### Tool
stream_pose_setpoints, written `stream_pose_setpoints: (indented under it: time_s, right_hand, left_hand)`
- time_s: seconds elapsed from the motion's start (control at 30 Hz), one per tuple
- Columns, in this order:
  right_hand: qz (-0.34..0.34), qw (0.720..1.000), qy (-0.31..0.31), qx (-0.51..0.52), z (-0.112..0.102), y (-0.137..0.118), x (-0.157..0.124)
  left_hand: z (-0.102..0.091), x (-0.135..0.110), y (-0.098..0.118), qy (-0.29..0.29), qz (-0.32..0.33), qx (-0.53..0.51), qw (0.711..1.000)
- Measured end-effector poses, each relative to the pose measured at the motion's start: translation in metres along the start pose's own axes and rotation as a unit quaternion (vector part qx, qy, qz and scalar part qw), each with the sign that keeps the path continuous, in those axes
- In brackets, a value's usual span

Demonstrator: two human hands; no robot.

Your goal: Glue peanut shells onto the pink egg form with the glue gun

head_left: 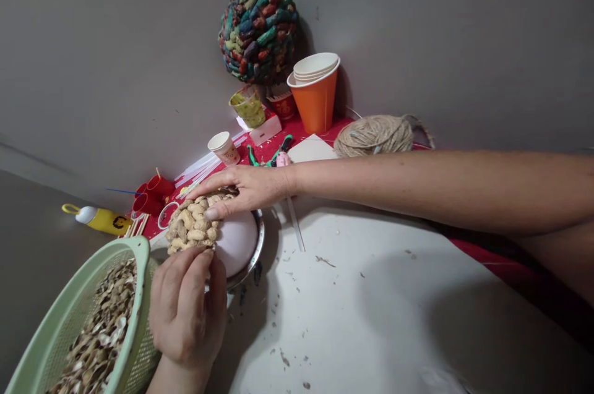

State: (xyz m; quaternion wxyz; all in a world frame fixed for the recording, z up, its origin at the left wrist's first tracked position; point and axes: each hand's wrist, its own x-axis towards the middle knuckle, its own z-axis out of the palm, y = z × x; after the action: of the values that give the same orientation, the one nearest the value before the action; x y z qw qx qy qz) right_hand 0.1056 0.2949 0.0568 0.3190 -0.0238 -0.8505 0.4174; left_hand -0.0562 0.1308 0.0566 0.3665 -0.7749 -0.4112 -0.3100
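Observation:
A white ball (237, 240), partly covered with peanut shells (192, 224), sits in a round metal-rimmed dish (257, 252). Across its top lies my right hand (245, 187), fingers stretched out and thumb apart, touching the shells and holding nothing. My left hand (188, 304) is at the near side of the ball, its fingertips pinched together at the lower edge of the shell layer. What sits between those fingertips is mostly hidden. Just left of that hand stands a green plastic basket (142, 295) with many loose shell pieces (104, 326) in it.
Behind stand a paper cup (223, 148), a yellow-stained cup (249, 111), an orange bucket (318, 100), a twine coil (374, 134), green-handled pliers (285, 145) and a multicoloured shell-covered ball (258, 32). Red cups (148, 201) and a yellow bottle (104, 219) are left. Crumbs dot the white board (352, 307).

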Motion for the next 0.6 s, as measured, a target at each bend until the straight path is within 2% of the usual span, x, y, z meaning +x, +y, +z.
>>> stream_pose_setpoints:
  time_s: [0.17,0.27,0.37,0.43,0.5,0.6]
  right_hand:
    - [0.004,1.000,-0.004,-0.003,-0.001,0.000,0.000]
    - [0.005,1.000,-0.004,-0.003,-0.002,0.002,-0.001]
    - [0.000,1.000,-0.004,-0.002,-0.003,0.003,-0.001]
    - [-0.003,1.000,-0.004,0.000,-0.003,0.003,-0.002]
    - [-0.003,1.000,-0.007,0.001,-0.004,0.001,-0.002]
    - [0.004,1.000,-0.009,0.003,-0.005,-0.001,-0.003]
  left_hand:
    - [-0.004,-0.002,-0.002,-0.020,0.005,-0.027,0.999]
    - [-0.007,-0.008,-0.002,-0.020,-0.042,-0.074,0.996]
    - [-0.007,-0.014,-0.002,0.006,-0.099,-0.142,0.985]
    - [-0.004,-0.015,-0.001,0.037,-0.136,-0.201,0.969]
    - [-0.001,-0.012,0.001,0.100,-0.175,-0.245,0.948]
    - [0.003,-0.007,0.001,0.192,-0.210,-0.256,0.924]
